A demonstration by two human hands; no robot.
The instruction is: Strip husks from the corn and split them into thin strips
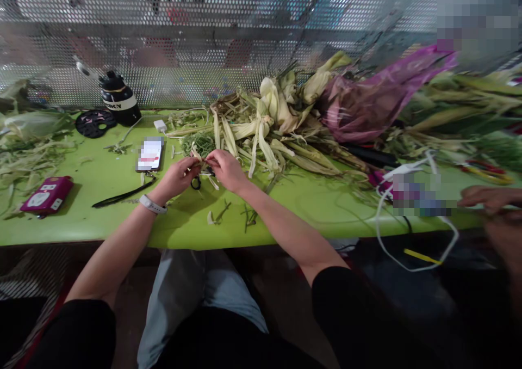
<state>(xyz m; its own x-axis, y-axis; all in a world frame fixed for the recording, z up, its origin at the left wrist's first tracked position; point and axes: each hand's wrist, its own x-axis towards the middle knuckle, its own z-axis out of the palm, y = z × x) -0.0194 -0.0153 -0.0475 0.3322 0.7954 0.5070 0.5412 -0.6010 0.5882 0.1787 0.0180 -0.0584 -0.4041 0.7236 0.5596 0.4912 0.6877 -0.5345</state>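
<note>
My left hand (179, 177), with a pale watch strap on its wrist, is closed in a pinch on a pale strip of corn husk (196, 152). Meeting it from the other side, my right hand (227, 168) pinches the same strip; its fingertips almost touch those of the left. Beneath them a black ring-shaped handle (196, 183) shows on the table, the rest of it covered by my hands. Just behind lies a heap of thin green shreds (198, 143). Long corn husks (265, 146) are piled to the right and behind.
On the green table (122, 225) lie a phone (150, 154), a black strap (122, 196) and a magenta box (48, 196). A black bottle (119, 99) stands behind. A purple plastic bag (362, 108) rests on the husks. Another person's hand (489, 197) is at right, near a white cable (379, 222).
</note>
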